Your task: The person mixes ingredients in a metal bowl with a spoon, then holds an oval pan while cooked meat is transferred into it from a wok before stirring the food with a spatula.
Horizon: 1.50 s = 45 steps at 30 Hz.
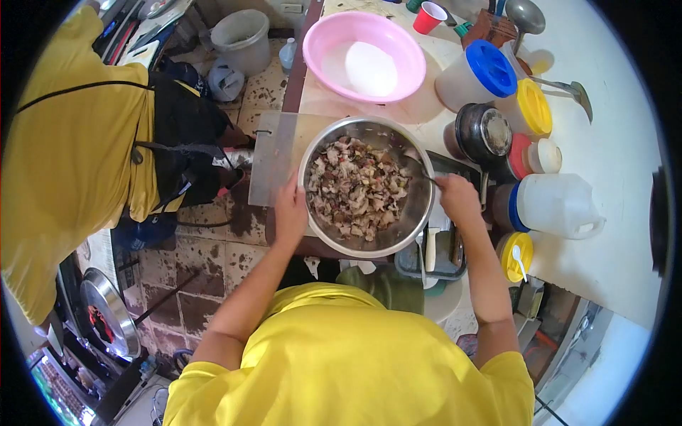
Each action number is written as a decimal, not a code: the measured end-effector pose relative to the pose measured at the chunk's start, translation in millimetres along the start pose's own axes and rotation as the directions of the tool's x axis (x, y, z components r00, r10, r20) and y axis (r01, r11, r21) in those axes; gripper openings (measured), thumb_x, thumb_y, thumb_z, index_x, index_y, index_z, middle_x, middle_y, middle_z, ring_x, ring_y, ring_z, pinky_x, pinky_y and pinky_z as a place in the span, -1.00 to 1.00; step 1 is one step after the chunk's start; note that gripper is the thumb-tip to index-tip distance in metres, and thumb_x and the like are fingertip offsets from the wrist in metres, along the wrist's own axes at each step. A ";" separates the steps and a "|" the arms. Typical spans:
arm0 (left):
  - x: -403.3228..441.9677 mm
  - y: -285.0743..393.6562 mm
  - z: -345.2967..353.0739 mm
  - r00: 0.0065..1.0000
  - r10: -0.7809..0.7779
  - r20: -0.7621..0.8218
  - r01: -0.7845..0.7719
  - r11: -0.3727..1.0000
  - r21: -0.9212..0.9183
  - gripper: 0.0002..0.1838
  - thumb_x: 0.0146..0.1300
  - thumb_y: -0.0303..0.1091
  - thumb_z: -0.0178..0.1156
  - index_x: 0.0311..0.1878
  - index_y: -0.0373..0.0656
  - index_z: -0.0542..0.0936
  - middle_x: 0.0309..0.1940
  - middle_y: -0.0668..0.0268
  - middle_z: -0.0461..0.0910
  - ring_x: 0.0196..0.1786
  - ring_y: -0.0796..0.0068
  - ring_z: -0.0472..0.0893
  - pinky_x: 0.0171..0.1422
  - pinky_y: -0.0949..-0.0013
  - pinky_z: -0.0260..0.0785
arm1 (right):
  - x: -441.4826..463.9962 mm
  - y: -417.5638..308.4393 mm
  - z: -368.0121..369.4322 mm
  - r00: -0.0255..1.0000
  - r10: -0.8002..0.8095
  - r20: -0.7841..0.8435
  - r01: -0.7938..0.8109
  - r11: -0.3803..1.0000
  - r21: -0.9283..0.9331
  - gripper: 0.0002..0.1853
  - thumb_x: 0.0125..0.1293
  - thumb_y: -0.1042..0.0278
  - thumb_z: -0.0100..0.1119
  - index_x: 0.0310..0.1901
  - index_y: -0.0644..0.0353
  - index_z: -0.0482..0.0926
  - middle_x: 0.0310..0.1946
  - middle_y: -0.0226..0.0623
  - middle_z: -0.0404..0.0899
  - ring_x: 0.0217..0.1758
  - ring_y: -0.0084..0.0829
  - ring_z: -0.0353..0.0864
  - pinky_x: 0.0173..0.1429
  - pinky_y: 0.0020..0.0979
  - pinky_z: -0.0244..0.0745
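A wide stainless steel bowl [418, 207] stands at the near edge of the table, holding a chopped meat mixture [359, 186] with small coloured bits. My left hand [290, 208] grips the bowl's left rim. At the right rim, my right hand [459, 197] is closed around the handle of a metal spoon [421, 162], which leans into the bowl; its far end is hard to make out. Below my right hand, partly under the bowl, sits a dark tray [403, 264] with a fork [420, 250] and a white-handled knife [432, 250].
A pink basin [312, 62] and a red cup [428, 19] stand behind the bowl. Along the right are a blue-lidded container [491, 67], a dark jar [489, 133] and a plastic jug [558, 206]. A translucent board [272, 162] overhangs the left edge. Another person [78, 156] stands left.
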<state>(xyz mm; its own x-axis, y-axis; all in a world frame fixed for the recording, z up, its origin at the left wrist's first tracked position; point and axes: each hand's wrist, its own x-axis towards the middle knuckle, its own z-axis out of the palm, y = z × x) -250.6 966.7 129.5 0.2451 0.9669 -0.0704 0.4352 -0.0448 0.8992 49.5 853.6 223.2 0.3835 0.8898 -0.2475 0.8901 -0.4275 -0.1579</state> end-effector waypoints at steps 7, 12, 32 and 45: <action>16.7 -12.1 24.9 0.997 -0.061 -0.045 0.045 0.957 -0.287 -0.62 0.35 -0.45 -0.09 0.21 -0.28 0.39 0.13 0.05 0.46 0.15 0.24 0.46 0.25 0.34 0.23 | 41.4 -8.8 68.1 0.988 -0.069 0.137 -0.019 0.830 0.557 -0.74 0.08 0.45 0.18 -0.15 0.23 0.63 -0.29 0.00 0.60 -0.21 -0.06 0.59 -0.10 -0.20 0.45; 47.8 -10.7 35.6 0.991 -0.133 -0.004 0.119 0.903 -0.413 -0.67 0.32 -0.46 -0.02 0.12 -0.28 0.50 0.05 0.10 0.53 0.07 0.33 0.51 0.19 0.39 0.26 | -14.4 -26.7 31.2 0.991 -0.117 -0.065 0.133 0.910 0.394 -0.72 0.13 0.49 0.11 -0.10 0.15 0.63 -0.35 -0.15 0.53 -0.31 -0.07 0.56 -0.23 -0.16 0.43; 71.5 -5.2 35.7 0.992 -0.088 0.093 0.117 0.916 -0.385 -0.67 0.29 -0.50 0.06 0.12 -0.20 0.53 0.04 0.19 0.56 0.06 0.48 0.50 0.18 0.48 0.26 | -51.4 -56.4 54.9 0.995 0.102 -0.002 -0.101 0.992 0.077 -0.66 0.12 0.45 0.08 -0.04 0.00 0.62 -0.25 -0.08 0.51 -0.30 -0.07 0.60 -0.19 -0.12 0.52; 142.6 26.1 39.5 0.833 0.011 0.553 0.129 0.968 -0.213 -0.69 0.21 -0.47 0.11 0.04 -0.16 0.59 -0.15 0.32 0.63 -0.13 0.53 0.51 0.07 0.51 0.28 | 71.8 -18.9 37.6 0.994 -0.096 0.055 0.079 0.964 0.253 -0.71 0.10 0.44 0.10 -0.12 0.04 0.65 -0.22 -0.05 0.60 -0.08 -0.05 0.57 0.02 -0.16 0.44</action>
<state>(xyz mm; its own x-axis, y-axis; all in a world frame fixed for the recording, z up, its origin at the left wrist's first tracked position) -170.0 1093.6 125.8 0.6880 0.6662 -0.2878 0.2684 0.1348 0.9538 51.0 919.6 172.5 0.2824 0.9163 -0.2838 0.8262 -0.3827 -0.4135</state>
